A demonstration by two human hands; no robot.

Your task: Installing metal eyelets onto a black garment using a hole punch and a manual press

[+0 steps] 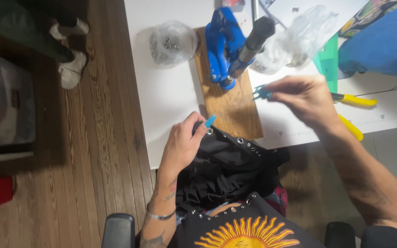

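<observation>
Head view: nearest me, my left hand (184, 143) pinches the edge of the black eyeleted garment (228, 167), fingers closed on the cloth by a metal eyelet, so that spot stays taut at the near end of the wooden board (228, 103). Just right of the board, my right hand (305, 97) is blurred; it seems closed on a small teal tool (261, 93). Yellow-handled pliers (354, 100) lie beyond that hand. The blue hand press (226, 43) stands on the board's far end, bolted there for steadiness, I judge. Clear bags of metal parts (172, 43) sit left and right of it on the white surface (166, 92). Left of the board is plank floor (102, 138).
</observation>
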